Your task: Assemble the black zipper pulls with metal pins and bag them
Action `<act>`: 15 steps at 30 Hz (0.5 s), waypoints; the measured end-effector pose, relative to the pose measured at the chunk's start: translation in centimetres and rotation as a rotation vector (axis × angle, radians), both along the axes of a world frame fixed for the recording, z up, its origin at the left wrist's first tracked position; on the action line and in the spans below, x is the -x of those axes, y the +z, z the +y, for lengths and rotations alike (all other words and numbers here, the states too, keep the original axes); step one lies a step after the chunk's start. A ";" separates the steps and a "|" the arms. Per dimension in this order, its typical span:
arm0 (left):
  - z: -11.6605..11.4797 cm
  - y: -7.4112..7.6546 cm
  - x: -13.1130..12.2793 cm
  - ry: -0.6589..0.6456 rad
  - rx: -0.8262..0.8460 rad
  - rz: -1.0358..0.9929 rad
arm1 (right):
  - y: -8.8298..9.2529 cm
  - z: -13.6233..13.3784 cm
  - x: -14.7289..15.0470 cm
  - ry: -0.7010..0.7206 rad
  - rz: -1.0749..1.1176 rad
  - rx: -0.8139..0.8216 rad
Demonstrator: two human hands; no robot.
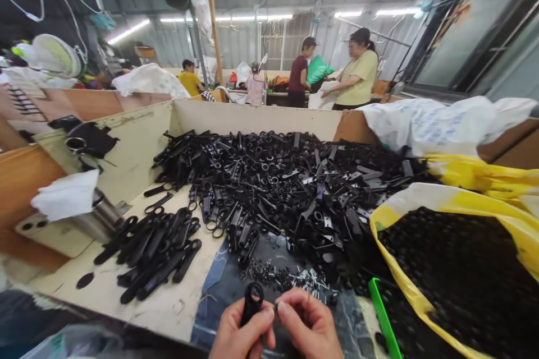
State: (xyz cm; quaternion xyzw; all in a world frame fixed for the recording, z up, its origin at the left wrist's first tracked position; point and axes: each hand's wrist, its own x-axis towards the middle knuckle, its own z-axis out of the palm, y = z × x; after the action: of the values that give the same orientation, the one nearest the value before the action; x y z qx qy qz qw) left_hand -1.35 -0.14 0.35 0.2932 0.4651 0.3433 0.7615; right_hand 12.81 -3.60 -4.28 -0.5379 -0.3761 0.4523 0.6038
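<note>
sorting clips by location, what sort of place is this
Likely a factory workshop, perhaps for assembly: a heap of black parts, an open bag of small black pieces, and other people beyond.

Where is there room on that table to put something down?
A mostly bare patch is the pale table between the small pile of black pieces and the blue mat. The mat's left side, beside the left hand, has room too. It's crowded under the big black heap and by the yellow bag.
</note>
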 end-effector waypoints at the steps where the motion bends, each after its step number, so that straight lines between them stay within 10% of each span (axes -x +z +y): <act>1: 0.0 -0.2 -0.1 0.001 0.009 -0.013 | 0.0 0.0 0.0 0.001 0.033 0.017; 15: 0.0 -1.0 -0.1 0.013 -0.110 0.088 | 0.7 0.0 -2.4 0.150 -0.296 -0.122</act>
State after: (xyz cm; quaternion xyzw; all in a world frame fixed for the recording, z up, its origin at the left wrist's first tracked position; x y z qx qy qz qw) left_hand -1.25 -0.15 -0.62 0.3463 0.4805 0.3601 0.7208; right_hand 15.22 -3.56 -3.56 -0.5314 -0.5268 0.3882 0.5379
